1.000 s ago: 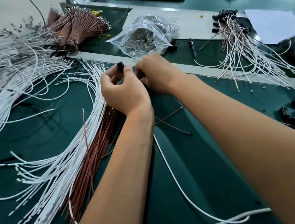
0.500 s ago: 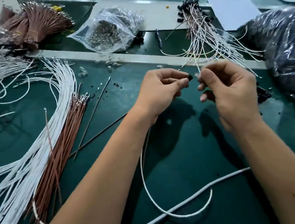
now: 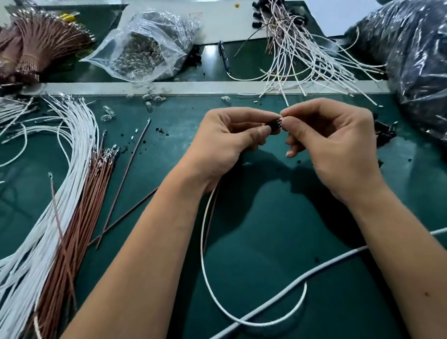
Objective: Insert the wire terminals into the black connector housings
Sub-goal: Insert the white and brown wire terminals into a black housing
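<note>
clear bag (image 3: 147,46) of metal terminals, dark bag (image 3: 438,62) of black parts

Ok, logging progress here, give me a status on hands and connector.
Left hand pinches black connector. Right hand pinches a terminal at its mouth. White wire loops down onto the mat. Nothing in the way.

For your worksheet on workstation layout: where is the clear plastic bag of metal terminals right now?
In the head view, the clear plastic bag lies upper left of centre, beyond the pale divider strip, right of the brown wire bundle.
</note>
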